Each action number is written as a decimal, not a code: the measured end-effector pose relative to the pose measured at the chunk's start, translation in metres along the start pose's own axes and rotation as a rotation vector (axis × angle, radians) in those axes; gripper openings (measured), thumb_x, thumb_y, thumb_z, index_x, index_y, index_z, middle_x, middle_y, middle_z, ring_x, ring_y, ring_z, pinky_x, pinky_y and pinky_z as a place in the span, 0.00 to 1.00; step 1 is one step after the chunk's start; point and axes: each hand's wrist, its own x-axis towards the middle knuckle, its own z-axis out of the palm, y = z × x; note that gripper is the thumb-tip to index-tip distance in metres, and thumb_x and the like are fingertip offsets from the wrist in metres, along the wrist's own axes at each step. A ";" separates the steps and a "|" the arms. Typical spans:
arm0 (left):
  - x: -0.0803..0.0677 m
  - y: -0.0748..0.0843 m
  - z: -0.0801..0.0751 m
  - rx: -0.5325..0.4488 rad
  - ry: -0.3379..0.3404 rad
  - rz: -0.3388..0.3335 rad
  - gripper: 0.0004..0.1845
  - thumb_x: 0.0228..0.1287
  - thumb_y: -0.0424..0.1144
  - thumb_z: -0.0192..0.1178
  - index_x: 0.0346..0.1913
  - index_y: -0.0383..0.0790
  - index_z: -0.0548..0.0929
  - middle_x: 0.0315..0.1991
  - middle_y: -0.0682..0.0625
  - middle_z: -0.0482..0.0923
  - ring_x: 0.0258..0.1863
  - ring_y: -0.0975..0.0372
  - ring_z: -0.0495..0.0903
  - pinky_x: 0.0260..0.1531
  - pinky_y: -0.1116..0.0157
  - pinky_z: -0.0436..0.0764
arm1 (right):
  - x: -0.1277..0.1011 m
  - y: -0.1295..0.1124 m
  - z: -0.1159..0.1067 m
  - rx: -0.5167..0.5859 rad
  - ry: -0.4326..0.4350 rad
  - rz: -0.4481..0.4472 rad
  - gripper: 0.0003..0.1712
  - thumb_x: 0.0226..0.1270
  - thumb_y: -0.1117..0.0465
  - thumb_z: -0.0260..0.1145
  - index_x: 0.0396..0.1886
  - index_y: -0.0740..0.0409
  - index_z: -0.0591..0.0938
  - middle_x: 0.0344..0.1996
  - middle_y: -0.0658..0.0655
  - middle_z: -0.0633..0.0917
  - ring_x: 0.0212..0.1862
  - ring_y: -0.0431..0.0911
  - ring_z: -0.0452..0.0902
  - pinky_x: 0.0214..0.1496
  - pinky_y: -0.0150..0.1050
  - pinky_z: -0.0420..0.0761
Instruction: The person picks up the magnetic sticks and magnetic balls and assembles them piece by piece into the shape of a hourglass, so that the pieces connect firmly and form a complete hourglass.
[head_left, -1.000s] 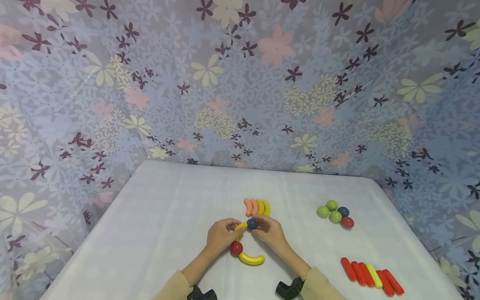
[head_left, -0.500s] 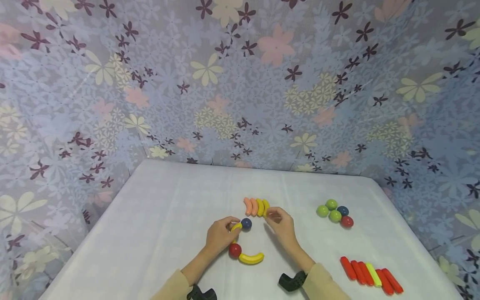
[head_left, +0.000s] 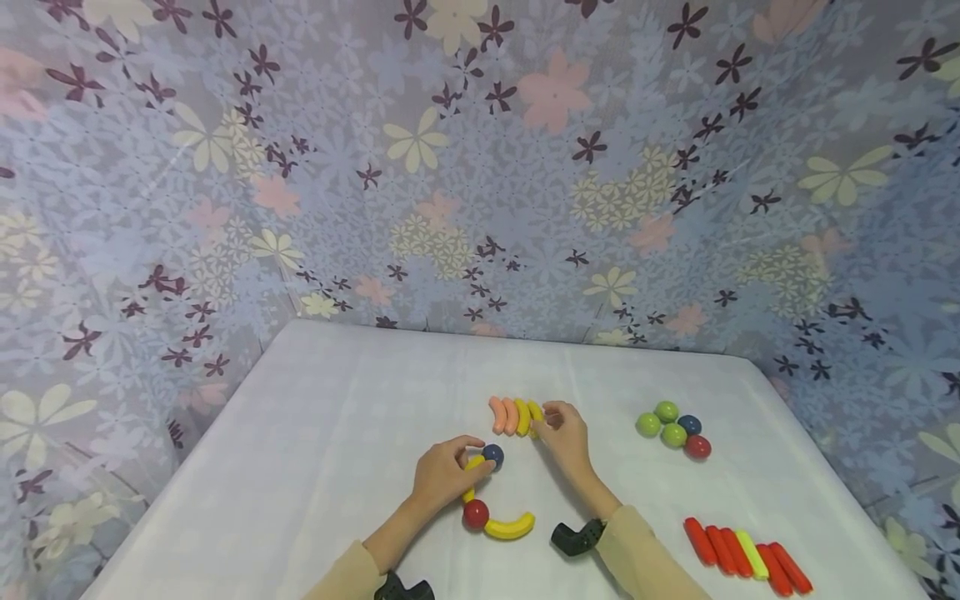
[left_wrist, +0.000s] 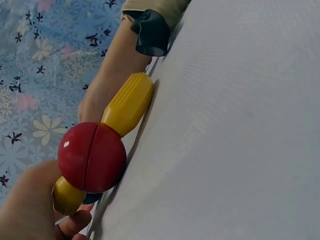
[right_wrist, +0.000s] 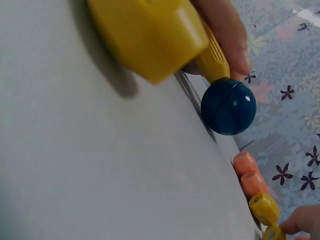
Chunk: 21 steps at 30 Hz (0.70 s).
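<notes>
In the head view my left hand pinches a yellow curved, banana-like piece, its fingertips close around the blue ball at that piece's far end. A red ball joins the near end, and a second yellow curved piece extends right from it. My right hand holds the rightmost yellow curved piece of a short row between thumb and fingers. Beside it in the row lie another yellow piece and two orange curved pieces. The right wrist view shows the blue ball attached to ridged yellow plastic.
On the white table, at the right, sit several green balls with a blue ball and a red ball. Nearer lie several red sticks with one yellow-green stick. A flowered cloth hangs behind.
My right hand has left the blue ball, moved up and right, and taken hold of the row's rightmost yellow curved piece. My left hand stays at the joined pieces, its thumb now nearer the blue ball.
</notes>
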 end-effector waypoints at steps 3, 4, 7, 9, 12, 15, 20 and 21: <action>0.000 -0.001 0.002 0.005 0.003 0.004 0.21 0.53 0.56 0.66 0.45 0.48 0.85 0.13 0.62 0.64 0.13 0.72 0.61 0.15 0.74 0.57 | 0.001 0.001 -0.002 -0.020 0.011 0.057 0.18 0.49 0.70 0.67 0.43 0.68 0.80 0.37 0.65 0.83 0.39 0.53 0.79 0.39 0.34 0.76; 0.000 -0.002 0.002 0.007 0.002 0.001 0.20 0.53 0.56 0.65 0.45 0.48 0.85 0.12 0.62 0.64 0.13 0.72 0.60 0.15 0.74 0.56 | 0.001 0.002 -0.003 -0.034 0.015 0.072 0.18 0.49 0.70 0.66 0.43 0.68 0.80 0.37 0.65 0.83 0.38 0.53 0.79 0.38 0.34 0.76; 0.001 -0.002 0.002 0.010 -0.009 -0.008 0.21 0.53 0.56 0.66 0.46 0.48 0.86 0.12 0.62 0.63 0.12 0.71 0.60 0.14 0.74 0.55 | 0.000 0.004 -0.007 -0.072 0.033 0.099 0.18 0.48 0.70 0.66 0.43 0.68 0.81 0.36 0.65 0.84 0.37 0.52 0.78 0.38 0.36 0.75; 0.001 -0.002 0.002 0.015 -0.017 -0.013 0.21 0.53 0.55 0.66 0.47 0.48 0.86 0.11 0.61 0.62 0.12 0.71 0.60 0.14 0.74 0.54 | -0.001 0.006 -0.011 -0.093 0.043 0.099 0.18 0.48 0.71 0.66 0.43 0.68 0.81 0.35 0.65 0.85 0.36 0.52 0.78 0.38 0.36 0.74; 0.001 -0.002 0.002 0.019 -0.026 -0.015 0.21 0.52 0.54 0.67 0.47 0.48 0.86 0.11 0.61 0.62 0.12 0.71 0.59 0.15 0.74 0.54 | -0.004 0.010 -0.017 -0.086 0.058 0.104 0.18 0.48 0.72 0.67 0.42 0.68 0.81 0.35 0.65 0.85 0.36 0.50 0.77 0.38 0.33 0.73; 0.001 -0.002 0.002 0.009 -0.031 -0.012 0.21 0.52 0.54 0.67 0.47 0.48 0.86 0.11 0.61 0.62 0.12 0.71 0.59 0.15 0.74 0.54 | -0.010 0.011 -0.024 -0.059 0.071 0.101 0.17 0.48 0.73 0.68 0.41 0.68 0.81 0.34 0.65 0.85 0.35 0.47 0.76 0.36 0.28 0.72; 0.001 -0.002 0.002 -0.014 -0.041 -0.020 0.21 0.53 0.54 0.67 0.46 0.47 0.86 0.11 0.61 0.62 0.12 0.71 0.59 0.15 0.74 0.54 | -0.025 0.005 -0.030 -0.013 0.032 0.098 0.17 0.46 0.72 0.69 0.40 0.66 0.82 0.32 0.62 0.85 0.31 0.39 0.75 0.34 0.26 0.74; 0.001 -0.002 0.002 -0.012 -0.042 -0.022 0.20 0.53 0.54 0.67 0.46 0.48 0.86 0.11 0.61 0.62 0.12 0.71 0.59 0.15 0.74 0.54 | -0.028 0.003 -0.029 -0.012 0.018 0.091 0.17 0.46 0.71 0.70 0.40 0.66 0.82 0.31 0.62 0.85 0.31 0.38 0.75 0.34 0.26 0.74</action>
